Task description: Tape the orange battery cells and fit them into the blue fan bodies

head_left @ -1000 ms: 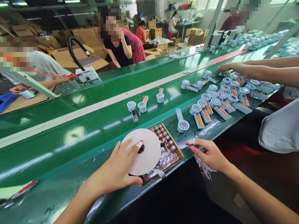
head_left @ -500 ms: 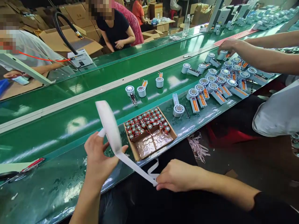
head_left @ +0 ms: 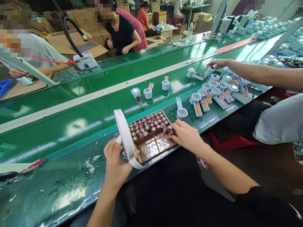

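My left hand (head_left: pixel 118 165) holds a roll of white tape (head_left: pixel 124 135) upright, fingers through and around its ring. A short loose end of the tape hangs down by the box's near corner. Just to the right is a shallow cardboard box (head_left: pixel 148 149), its far part filled with rows of battery cells (head_left: pixel 148 123) with red wires. My right hand (head_left: pixel 187 135) reaches over the box's right edge. Its thumb and fingertips close round a wired battery cell (head_left: pixel 169 130) there, which is partly hidden.
Several white fan-like units (head_left: pixel 215 91) lie to the right, where a co-worker's hand (head_left: pixel 219 64) touches one. Other units (head_left: pixel 148 93) sit on the green conveyor belt (head_left: pixel 106 110). Scissors (head_left: pixel 11 176) and a red-handled cutter (head_left: pixel 34 165) lie at left. People sit across the line.
My right hand has let go of the tape's strip and moved up to the cells in the box. My left hand has shifted right with the roll. The co-worker's hand has moved left.
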Demonstrator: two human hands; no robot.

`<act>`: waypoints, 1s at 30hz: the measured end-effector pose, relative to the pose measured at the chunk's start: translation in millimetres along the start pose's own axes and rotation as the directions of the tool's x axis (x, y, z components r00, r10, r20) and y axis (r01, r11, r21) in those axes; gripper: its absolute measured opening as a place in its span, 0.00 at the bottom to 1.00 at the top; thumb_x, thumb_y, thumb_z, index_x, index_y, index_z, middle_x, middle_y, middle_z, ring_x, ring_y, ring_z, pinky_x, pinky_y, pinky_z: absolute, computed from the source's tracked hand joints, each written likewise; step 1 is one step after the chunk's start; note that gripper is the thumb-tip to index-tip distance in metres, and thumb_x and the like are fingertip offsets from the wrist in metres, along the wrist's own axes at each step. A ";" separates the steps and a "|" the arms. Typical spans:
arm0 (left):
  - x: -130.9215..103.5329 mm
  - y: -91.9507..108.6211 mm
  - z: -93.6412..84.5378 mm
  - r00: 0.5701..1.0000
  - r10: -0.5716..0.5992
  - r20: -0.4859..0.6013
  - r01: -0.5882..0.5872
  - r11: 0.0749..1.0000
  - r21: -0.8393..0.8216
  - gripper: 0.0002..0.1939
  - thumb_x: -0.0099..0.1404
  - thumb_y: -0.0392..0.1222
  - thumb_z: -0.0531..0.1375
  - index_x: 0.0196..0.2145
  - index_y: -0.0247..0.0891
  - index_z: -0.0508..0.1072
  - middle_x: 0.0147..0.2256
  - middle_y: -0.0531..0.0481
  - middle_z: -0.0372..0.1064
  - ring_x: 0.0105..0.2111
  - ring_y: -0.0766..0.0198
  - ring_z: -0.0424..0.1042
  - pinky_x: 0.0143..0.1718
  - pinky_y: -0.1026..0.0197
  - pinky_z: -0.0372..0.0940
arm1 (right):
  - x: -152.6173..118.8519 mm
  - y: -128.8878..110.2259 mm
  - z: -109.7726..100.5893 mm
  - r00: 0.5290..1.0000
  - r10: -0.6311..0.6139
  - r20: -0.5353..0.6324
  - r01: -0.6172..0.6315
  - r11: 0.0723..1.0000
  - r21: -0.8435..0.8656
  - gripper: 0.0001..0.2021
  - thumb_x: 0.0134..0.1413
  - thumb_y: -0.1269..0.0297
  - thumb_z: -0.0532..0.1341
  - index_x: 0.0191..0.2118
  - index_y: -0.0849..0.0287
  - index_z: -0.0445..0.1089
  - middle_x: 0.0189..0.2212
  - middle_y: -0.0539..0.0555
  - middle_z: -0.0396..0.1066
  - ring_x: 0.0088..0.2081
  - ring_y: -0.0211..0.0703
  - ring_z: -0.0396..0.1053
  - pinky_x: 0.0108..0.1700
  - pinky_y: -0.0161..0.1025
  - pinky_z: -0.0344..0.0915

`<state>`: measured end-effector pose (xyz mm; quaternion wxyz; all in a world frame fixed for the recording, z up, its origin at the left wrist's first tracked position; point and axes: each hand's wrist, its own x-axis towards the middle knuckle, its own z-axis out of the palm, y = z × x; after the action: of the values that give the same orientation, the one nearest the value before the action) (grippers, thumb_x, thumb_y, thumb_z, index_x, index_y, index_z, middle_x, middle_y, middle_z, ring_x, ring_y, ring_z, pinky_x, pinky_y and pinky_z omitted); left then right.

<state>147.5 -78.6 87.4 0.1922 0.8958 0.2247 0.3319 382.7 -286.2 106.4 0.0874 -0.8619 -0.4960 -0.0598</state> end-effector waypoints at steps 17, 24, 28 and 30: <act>-6.0 3.4 7.7 0.991 0.130 0.018 -0.131 0.991 0.016 0.33 0.66 0.49 0.69 0.64 0.43 0.63 0.57 0.39 0.65 0.61 0.43 0.61 0.62 0.39 0.65 | 2.6 38.7 -0.1 0.995 -0.075 -0.059 0.095 0.692 0.716 0.06 0.60 0.62 0.69 0.42 0.54 0.78 0.50 0.55 0.71 0.52 0.50 0.71 0.58 0.49 0.69; -7.6 13.4 2.9 0.944 0.329 0.000 -0.323 0.929 0.178 0.37 0.64 0.36 0.66 0.67 0.38 0.59 0.56 0.35 0.68 0.61 0.39 0.61 0.62 0.37 0.60 | -2.6 10.5 -43.6 0.936 0.336 -0.102 0.201 -0.276 0.940 0.16 0.69 0.49 0.61 0.59 0.38 0.66 0.59 0.49 0.71 0.53 0.48 0.75 0.55 0.56 0.75; -3.4 24.5 1.3 0.917 0.399 0.013 -0.385 0.874 0.297 0.37 0.61 0.29 0.66 0.66 0.35 0.61 0.56 0.34 0.71 0.61 0.37 0.60 0.61 0.38 0.62 | -14.5 -22.5 -47.0 0.960 0.270 -0.077 0.158 -0.295 0.942 0.23 0.69 0.57 0.64 0.65 0.40 0.61 0.56 0.52 0.73 0.45 0.44 0.77 0.48 0.49 0.79; -1.5 28.9 -1.4 0.898 0.439 0.029 -0.417 0.830 0.370 0.35 0.60 0.25 0.64 0.63 0.36 0.65 0.55 0.37 0.73 0.60 0.38 0.61 0.59 0.41 0.63 | -24.4 -25.8 -46.5 0.978 0.190 -0.082 0.118 -0.189 0.975 0.25 0.70 0.60 0.64 0.67 0.42 0.58 0.60 0.55 0.71 0.47 0.44 0.78 0.53 0.50 0.78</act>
<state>153.5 -103.0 101.9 -0.0643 0.9332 0.0819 0.3441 347.4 -303.9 149.6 0.7705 -0.4827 -0.3245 0.2609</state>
